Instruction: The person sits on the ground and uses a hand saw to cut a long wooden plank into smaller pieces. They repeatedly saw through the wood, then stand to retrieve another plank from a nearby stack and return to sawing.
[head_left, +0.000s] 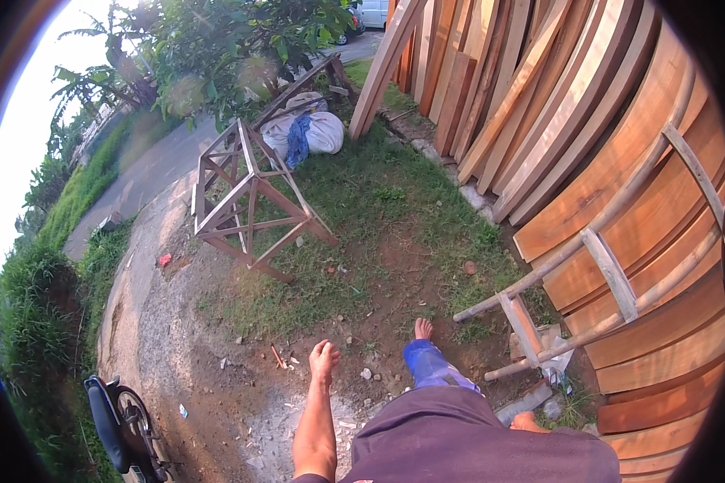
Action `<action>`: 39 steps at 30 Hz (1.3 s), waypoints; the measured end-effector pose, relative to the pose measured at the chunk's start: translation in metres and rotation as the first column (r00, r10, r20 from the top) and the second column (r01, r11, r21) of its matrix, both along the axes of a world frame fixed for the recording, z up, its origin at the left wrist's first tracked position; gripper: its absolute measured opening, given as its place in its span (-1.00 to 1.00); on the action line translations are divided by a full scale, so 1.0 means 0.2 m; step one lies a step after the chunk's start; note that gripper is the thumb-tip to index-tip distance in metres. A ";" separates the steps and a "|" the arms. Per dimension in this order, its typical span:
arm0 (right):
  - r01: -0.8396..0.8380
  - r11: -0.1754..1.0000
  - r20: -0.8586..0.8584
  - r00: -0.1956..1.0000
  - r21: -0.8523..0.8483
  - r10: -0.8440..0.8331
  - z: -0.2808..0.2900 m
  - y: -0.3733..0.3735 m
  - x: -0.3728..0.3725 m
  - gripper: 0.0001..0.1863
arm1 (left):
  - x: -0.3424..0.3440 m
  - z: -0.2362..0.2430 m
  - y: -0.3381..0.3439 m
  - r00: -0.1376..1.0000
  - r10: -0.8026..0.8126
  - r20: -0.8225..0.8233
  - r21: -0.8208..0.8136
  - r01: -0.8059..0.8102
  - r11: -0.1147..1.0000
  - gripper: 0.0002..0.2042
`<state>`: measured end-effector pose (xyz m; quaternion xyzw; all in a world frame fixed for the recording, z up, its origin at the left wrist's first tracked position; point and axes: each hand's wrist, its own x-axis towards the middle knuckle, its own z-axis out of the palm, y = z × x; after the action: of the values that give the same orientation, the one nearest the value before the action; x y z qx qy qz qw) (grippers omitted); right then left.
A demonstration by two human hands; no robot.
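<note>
My left hand [324, 360] hangs in front of me over bare, stony ground, its fingers curled loosely with nothing seen in them. Low on the right, my right hand [528, 423] shows only in part beside my dark shirt [475, 439], and its fingers are hidden. Neither hand touches any of the things around it. One bare foot [424, 328] is on the ground below a blue trouser leg [431, 362]. Nearest my right hand are a grey block [525, 404] and the foot of a wooden ladder [612, 274].
Long planks [532, 105] lean upright along the right, and the ladder rests against broad boards [652, 217]. Ahead stands a wooden frame [250, 189], with white sacks [318, 133] behind it. A motorcycle [121, 427] is parked at lower left. A road [149, 173] runs beyond.
</note>
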<state>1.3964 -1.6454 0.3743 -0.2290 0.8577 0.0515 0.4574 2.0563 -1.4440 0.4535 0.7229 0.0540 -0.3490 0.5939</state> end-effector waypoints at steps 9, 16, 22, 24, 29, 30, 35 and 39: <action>-0.288 0.930 0.350 0.867 -0.230 0.355 0.09 -1.52 1.76 -0.55 | 0.26 -0.33 -0.67 0.954 0.020 -0.298 0.348 0.090 0.933 -0.70; -0.345 0.638 0.391 0.565 -0.689 0.727 0.81 -2.83 3.18 -0.47 | 0.45 -0.30 -0.84 0.830 0.228 -0.510 0.413 0.003 0.911 -0.85; -0.319 0.518 0.339 0.475 -0.793 0.812 0.73 -3.28 3.96 -0.50 | 1.10 -0.47 -1.56 0.824 0.238 -0.514 0.357 -0.046 0.933 -0.81; -0.447 0.608 0.398 0.479 -0.656 0.782 0.64 -3.34 4.12 -0.44 | 1.43 -0.52 -1.86 0.845 0.214 -0.491 0.314 -0.057 0.948 -0.79; -0.450 0.736 0.462 0.579 -0.506 0.672 0.58 -3.60 4.40 -0.35 | 2.37 -0.43 -2.70 0.941 0.036 -0.338 0.155 0.017 0.988 -0.66; -0.399 0.739 0.475 0.580 -0.542 0.662 0.60 -3.71 4.46 -0.33 | 2.55 -0.37 -2.87 0.957 -0.004 -0.290 0.145 0.048 0.988 -0.57; -0.234 0.759 0.513 0.613 -0.608 0.600 0.86 -4.44 4.80 -0.13 | 3.20 -0.03 -3.67 0.995 -0.095 -0.018 -0.059 0.094 0.994 -0.61; -0.113 0.633 0.494 0.527 -0.766 0.692 1.19 -5.24 5.17 0.16 | 3.42 0.05 -4.14 0.991 -0.127 0.049 -0.090 0.131 0.987 -0.61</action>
<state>2.4302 -2.6935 0.6114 -0.5791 0.4579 -0.2371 0.6315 2.7394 -2.2726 0.4636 0.7038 -0.0221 -0.3730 0.6042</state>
